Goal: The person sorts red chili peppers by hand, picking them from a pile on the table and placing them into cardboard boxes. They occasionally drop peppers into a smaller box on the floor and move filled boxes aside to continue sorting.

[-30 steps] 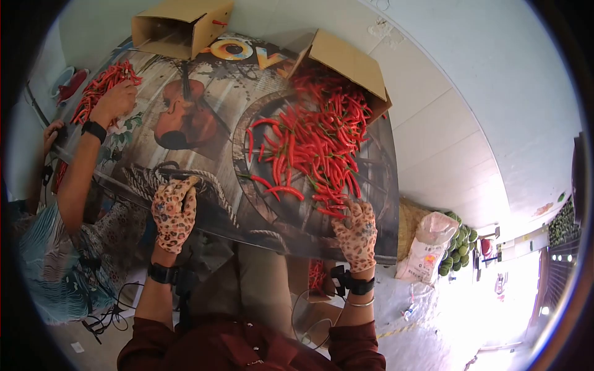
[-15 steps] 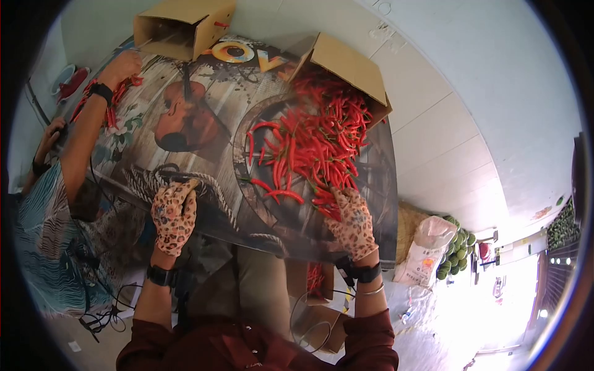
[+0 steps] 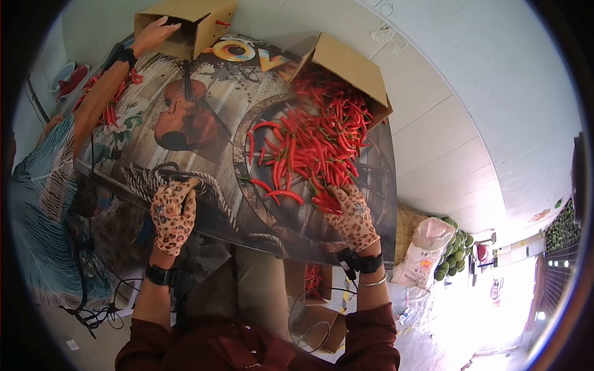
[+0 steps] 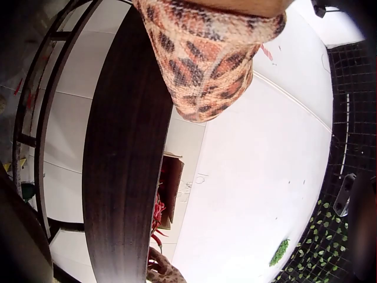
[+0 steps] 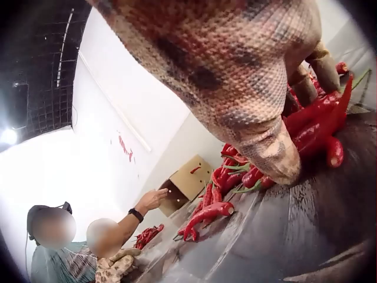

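Note:
Red chili peppers point(image 3: 318, 139) lie in a heap spilling from a tipped cardboard box point(image 3: 349, 65). At the heap's near edge, the gloved right hand point(image 3: 352, 216) grips several peppers point(image 3: 325, 201). The right wrist view shows the fingers and thumb of the right hand point(image 5: 235, 71) around red peppers point(image 5: 315, 127), low over the tabletop. The gloved left hand point(image 3: 174, 216) rests at the table's near edge, over the printed rope, fingers loosely bent and no pepper visible in it. In the left wrist view the left hand point(image 4: 203, 65) hides its own fingertips.
Another person's hand point(image 3: 154, 36) is at the mouth of a second box point(image 3: 213, 31), at the back left. A smaller pepper pile point(image 3: 114, 102) lies below that arm. Beyond the table's right side stand a white sack point(image 3: 427, 247) and round green produce point(image 3: 455, 253).
The right hand has moved slightly up and left and has gathered peppers from the heap's near edge. The other person's hand has gone from the left pile to the back box. The left hand has stayed still.

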`<state>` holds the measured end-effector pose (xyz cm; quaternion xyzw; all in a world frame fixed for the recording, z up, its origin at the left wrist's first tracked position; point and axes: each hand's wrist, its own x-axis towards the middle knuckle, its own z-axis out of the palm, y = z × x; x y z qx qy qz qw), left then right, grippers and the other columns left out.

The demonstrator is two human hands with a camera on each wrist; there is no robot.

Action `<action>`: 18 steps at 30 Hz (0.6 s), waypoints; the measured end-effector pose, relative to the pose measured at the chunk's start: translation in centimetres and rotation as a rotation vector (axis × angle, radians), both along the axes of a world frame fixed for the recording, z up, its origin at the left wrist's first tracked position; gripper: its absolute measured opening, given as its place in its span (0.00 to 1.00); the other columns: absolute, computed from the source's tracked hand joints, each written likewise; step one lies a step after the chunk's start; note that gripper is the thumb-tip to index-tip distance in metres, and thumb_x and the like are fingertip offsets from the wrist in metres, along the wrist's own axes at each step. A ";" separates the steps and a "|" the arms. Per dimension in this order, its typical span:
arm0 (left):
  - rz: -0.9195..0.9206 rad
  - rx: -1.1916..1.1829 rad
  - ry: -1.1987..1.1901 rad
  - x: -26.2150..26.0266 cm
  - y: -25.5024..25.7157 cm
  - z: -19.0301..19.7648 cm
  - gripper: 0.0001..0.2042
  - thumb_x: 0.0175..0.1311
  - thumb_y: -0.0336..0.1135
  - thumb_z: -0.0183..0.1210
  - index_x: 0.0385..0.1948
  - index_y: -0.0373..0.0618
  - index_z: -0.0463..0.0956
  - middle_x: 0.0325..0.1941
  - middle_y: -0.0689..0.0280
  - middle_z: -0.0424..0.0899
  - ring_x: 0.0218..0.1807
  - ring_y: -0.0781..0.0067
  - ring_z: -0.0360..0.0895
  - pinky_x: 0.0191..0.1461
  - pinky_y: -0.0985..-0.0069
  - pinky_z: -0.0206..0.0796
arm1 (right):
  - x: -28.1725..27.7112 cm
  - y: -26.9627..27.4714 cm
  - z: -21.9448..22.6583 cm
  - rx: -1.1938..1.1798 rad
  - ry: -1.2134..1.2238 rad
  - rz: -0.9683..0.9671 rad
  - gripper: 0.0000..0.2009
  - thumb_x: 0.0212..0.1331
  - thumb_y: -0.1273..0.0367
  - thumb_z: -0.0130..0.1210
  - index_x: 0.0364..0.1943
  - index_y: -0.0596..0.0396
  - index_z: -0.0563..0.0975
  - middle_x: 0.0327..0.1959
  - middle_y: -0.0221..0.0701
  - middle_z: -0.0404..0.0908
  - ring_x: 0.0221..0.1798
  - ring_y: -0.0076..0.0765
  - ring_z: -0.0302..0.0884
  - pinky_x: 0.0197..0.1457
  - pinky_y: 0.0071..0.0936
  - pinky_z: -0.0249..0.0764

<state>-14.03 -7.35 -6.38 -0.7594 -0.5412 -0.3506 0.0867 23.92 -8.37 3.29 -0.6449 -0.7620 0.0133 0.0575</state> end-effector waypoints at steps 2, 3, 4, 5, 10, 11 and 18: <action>-0.006 0.061 0.090 -0.2 0.0 -0.4 0.12 0.60 0.27 0.54 0.45 0.43 0.78 0.44 0.60 0.80 0.49 0.56 0.74 0.56 0.61 0.64 | -0.1 -0.2 0.2 -0.054 0.071 -0.046 0.31 0.43 0.65 0.65 0.58 0.48 0.71 0.58 0.43 0.68 0.59 0.51 0.67 0.60 0.42 0.67; -0.010 0.031 0.067 -0.3 0.1 -0.7 0.12 0.59 0.27 0.55 0.45 0.43 0.78 0.45 0.60 0.80 0.49 0.56 0.74 0.57 0.60 0.64 | -0.2 -0.3 0.0 -0.054 0.071 -0.045 0.31 0.43 0.65 0.65 0.58 0.48 0.71 0.58 0.43 0.68 0.59 0.51 0.67 0.60 0.42 0.67; -0.014 0.001 0.044 -0.3 0.1 -0.9 0.12 0.58 0.27 0.55 0.45 0.42 0.78 0.46 0.60 0.79 0.50 0.56 0.74 0.57 0.60 0.63 | -0.1 -0.5 -0.2 -0.045 0.101 -0.050 0.29 0.44 0.65 0.64 0.55 0.52 0.72 0.56 0.45 0.69 0.58 0.52 0.68 0.60 0.41 0.67; -0.014 0.000 0.043 -0.3 0.1 -1.1 0.12 0.58 0.27 0.55 0.45 0.42 0.78 0.46 0.60 0.79 0.50 0.56 0.74 0.57 0.60 0.63 | 0.0 -0.7 -0.4 -0.035 0.130 -0.056 0.27 0.45 0.65 0.62 0.53 0.56 0.73 0.54 0.46 0.70 0.56 0.54 0.69 0.60 0.40 0.67; 0.013 -0.014 0.048 -0.3 -0.1 -1.0 0.13 0.57 0.27 0.56 0.44 0.42 0.78 0.48 0.59 0.79 0.51 0.55 0.73 0.58 0.59 0.63 | 0.6 -1.5 -2.4 0.042 0.127 -0.041 0.25 0.46 0.65 0.59 0.51 0.58 0.72 0.51 0.48 0.72 0.54 0.54 0.70 0.58 0.40 0.68; 0.012 -0.016 0.049 -0.3 -0.1 -1.2 0.13 0.57 0.27 0.56 0.44 0.42 0.78 0.48 0.59 0.79 0.51 0.55 0.73 0.58 0.59 0.63 | 0.3 -1.5 -2.5 0.104 0.093 -0.036 0.25 0.46 0.65 0.59 0.51 0.59 0.72 0.50 0.49 0.73 0.53 0.55 0.71 0.57 0.40 0.69; 0.017 -0.054 0.023 -0.5 0.1 -2.1 0.13 0.56 0.27 0.56 0.44 0.43 0.78 0.48 0.59 0.79 0.52 0.57 0.73 0.60 0.59 0.63 | -0.9 -1.0 -1.6 0.064 0.005 -0.055 0.23 0.46 0.67 0.58 0.49 0.62 0.71 0.45 0.49 0.75 0.48 0.54 0.75 0.53 0.41 0.72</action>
